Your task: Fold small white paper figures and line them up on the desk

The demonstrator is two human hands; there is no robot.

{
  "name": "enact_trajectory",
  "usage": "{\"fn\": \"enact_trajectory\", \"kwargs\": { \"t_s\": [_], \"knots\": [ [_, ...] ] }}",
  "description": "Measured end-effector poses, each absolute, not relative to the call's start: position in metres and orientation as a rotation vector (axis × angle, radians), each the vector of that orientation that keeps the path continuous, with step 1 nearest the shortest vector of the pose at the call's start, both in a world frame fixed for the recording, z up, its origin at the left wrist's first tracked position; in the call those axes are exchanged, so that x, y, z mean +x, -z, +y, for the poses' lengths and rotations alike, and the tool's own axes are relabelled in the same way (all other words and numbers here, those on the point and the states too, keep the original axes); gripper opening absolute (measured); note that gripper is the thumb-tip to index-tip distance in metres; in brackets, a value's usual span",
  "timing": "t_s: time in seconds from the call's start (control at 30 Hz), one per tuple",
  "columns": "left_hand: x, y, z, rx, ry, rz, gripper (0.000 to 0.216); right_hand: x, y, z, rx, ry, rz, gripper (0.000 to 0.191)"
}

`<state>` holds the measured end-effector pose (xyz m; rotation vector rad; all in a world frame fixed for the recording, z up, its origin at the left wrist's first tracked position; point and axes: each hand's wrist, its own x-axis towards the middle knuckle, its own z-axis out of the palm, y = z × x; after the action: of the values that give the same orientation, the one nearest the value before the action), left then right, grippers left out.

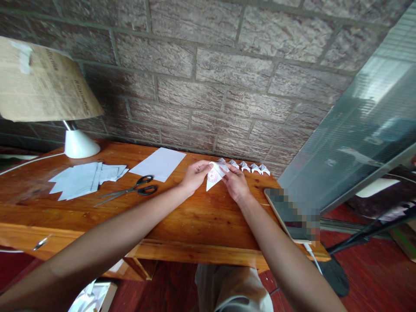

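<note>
Both my hands pinch a small folded white paper piece (213,177) with a red round stamp on it, held just above the wooden desk (201,216). My left hand (195,175) grips its left upper edge, fingers closed. My right hand (235,184) grips its right side, fingers closed on a flap. Just behind my hands, a row of several small folded paper pieces (248,167) stands along the brick wall.
Black-handled scissors (134,190) lie left of my hands. A white sheet (159,164) and a pile of cut paper (84,180) lie further left, by a lamp base (78,145). A phone (289,214) rests at the desk's right edge. A glass panel (357,130) stands at right.
</note>
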<state>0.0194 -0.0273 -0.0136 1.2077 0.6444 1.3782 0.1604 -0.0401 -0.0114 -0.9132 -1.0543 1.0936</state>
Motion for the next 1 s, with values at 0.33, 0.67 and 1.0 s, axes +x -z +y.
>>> {"fn": "enact_trajectory", "kwargs": {
  "t_s": [0.33,0.67,1.0],
  "knots": [
    [0.020,0.014,-0.025,1.165,-1.391,0.590,0.035,0.157,0.005,-0.044,-0.979,-0.930,-1.184,0.031],
    [0.013,0.015,-0.022,1.376,-1.424,0.649,0.035,0.164,0.001,-0.048,-1.009,-0.687,-1.469,0.030],
    [0.016,0.018,-0.028,1.573,-1.507,0.671,0.030,0.161,0.004,-0.044,-1.015,-0.897,-1.255,0.037]
  ]
}}
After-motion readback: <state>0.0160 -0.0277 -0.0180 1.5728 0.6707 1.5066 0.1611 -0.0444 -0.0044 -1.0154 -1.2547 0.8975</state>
